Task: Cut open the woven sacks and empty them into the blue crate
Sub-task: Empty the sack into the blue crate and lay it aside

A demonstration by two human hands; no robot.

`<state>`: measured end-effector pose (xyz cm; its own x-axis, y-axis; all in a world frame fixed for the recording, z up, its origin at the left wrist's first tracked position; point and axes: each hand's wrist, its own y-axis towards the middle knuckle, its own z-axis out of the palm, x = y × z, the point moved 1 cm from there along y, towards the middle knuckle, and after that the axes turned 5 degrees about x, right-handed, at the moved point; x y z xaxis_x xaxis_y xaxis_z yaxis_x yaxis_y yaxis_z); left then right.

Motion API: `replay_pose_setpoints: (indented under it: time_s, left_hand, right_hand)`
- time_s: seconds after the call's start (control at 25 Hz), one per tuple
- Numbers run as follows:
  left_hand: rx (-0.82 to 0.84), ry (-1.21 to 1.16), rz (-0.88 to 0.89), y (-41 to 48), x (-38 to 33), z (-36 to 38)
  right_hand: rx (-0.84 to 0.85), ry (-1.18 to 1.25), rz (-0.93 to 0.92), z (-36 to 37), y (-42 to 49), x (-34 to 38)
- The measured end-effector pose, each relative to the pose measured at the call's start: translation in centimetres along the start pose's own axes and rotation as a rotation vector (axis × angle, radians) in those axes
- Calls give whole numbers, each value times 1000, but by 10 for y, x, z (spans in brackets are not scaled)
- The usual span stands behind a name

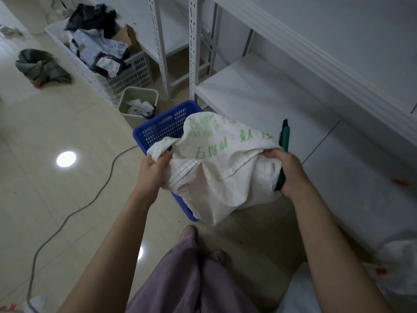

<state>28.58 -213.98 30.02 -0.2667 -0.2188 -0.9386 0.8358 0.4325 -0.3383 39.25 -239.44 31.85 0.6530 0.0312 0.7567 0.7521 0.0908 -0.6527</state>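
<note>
A white woven sack (216,168) with green print hangs over the blue crate (162,129), covering most of it. My left hand (155,170) grips the sack's left edge. My right hand (286,170) grips the sack's right side together with a green-handled cutter (284,134), whose dark tip points up and away. The crate's inside is hidden by the sack.
A beige waste bin (137,105) with crumpled paper stands behind the crate. A white crate (99,64) of clothes lies farther back, with a grey garment (40,66) on the floor. White metal shelving (259,91) runs along the right. A cable (74,213) crosses the floor. Another white sack (397,267) sits at right.
</note>
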Motion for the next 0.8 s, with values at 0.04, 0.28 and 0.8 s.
replay_pose_setpoints:
  time_s: [0.04,0.28,0.8]
  left_hand:
    - [-9,-8,-6,2,0,-1]
    - [52,-76,162,17,-45,-5]
    - [-157,348,-275,38,47,-35]
  right_hand:
    - [1,7,11,2,-1,0]
    - [144,198,-184,19,-10,32]
    - [-125,-9,164,-5,24,-48]
